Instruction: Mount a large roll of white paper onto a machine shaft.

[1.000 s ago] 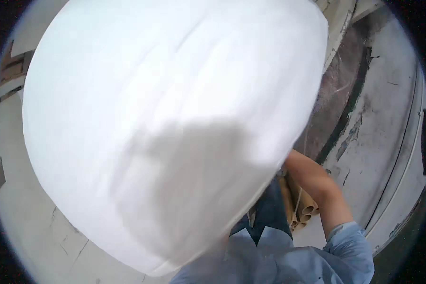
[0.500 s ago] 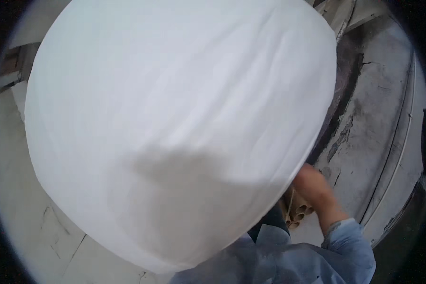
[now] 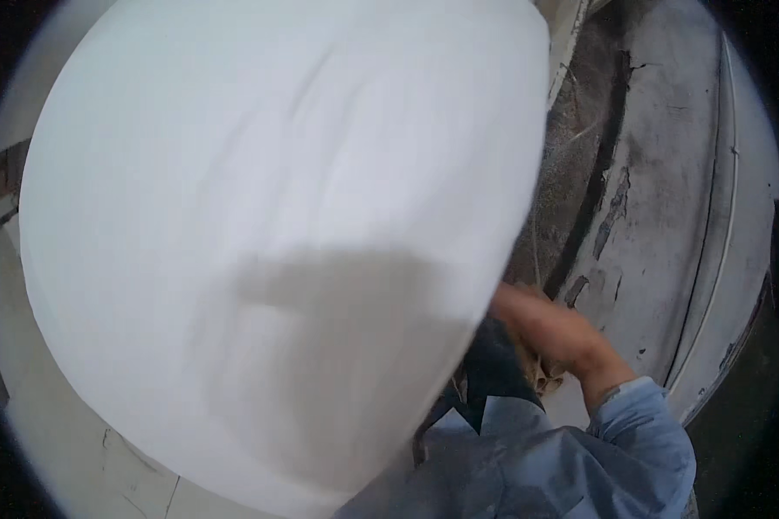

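Note:
A huge white sheet [image 3: 260,173], of cloth or something like it, fills most of the head view. It has soft creases running down it, and a dark shadow falls across its lower part. My right hand [image 3: 528,316] is at its right edge, with the fingers hidden behind that edge, so whether they grip it cannot be seen. The forearm, in a rolled blue-grey sleeve [image 3: 640,424], comes up from the lower right. My left hand is out of sight.
Several brown cardboard tubes [image 3: 548,379] lie below my right forearm. On the right runs a stained wall [image 3: 658,173] with cracked, peeling patches and a thin pipe or cable [image 3: 729,216]. A cracked pale floor [image 3: 104,458] shows at lower left.
The sheet's right edge has shifted left, uncovering more of the dark strip beside the wall. My right hand has moved left with that edge, and the forearm now covers more of the tubes.

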Demonstrator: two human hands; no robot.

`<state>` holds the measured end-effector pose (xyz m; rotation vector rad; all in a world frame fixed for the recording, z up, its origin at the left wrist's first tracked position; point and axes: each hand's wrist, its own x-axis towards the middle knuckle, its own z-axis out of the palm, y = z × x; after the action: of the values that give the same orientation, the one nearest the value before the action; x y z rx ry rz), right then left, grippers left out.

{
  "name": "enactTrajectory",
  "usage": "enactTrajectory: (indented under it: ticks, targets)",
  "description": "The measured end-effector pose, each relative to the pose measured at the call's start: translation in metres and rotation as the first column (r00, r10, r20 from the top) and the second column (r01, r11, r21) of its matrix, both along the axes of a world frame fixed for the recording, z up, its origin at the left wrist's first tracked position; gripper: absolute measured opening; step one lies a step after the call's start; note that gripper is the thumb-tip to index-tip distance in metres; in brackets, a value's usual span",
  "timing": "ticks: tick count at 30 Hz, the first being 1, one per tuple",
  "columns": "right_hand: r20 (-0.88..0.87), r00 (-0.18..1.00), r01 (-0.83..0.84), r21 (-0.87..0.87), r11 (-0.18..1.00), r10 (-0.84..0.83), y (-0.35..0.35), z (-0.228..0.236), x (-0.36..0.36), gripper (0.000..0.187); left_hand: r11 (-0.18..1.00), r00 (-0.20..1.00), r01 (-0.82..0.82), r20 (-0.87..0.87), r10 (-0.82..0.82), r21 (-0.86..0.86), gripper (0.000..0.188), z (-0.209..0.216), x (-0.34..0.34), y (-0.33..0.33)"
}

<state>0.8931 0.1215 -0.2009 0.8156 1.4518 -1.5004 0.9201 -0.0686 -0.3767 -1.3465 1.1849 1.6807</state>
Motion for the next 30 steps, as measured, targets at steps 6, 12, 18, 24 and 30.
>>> enactTrajectory:
  ticks: [6,12,18,24,30]
  targets:
    - [-0.582,0.777,-0.174,0.167,0.970,0.240,-0.048,-0.077,0.026,0.021,0.998,0.995,0.062,0.080,-0.061,-0.011,0.042,-0.019,0.025,-0.019]
    - [-0.046,0.906,0.419,-0.030,0.908,-0.420,-0.007,-0.046,0.007,0.036,0.976,0.983,0.166,-0.104,-0.152,0.139,0.041,0.042,-0.013,0.068]
    - [-0.008,0.893,0.449,0.072,0.890,-0.450,-0.022,-0.069,0.012,0.035,0.997,0.999,-0.026,0.041,0.023,0.078,0.047,0.014,-0.006,0.061]
    - [-0.180,0.941,0.336,0.380,0.862,-0.288,-0.081,-0.112,0.032,0.033,0.989,0.989,0.094,-0.127,-0.079,0.117,0.032,-0.026,0.003,0.041]
    - [-0.221,0.888,0.417,0.024,0.908,-0.402,-0.051,-0.088,0.035,0.044,0.899,0.838,0.386,-0.329,-0.436,-0.209,0.026,-0.015,0.028,0.030]
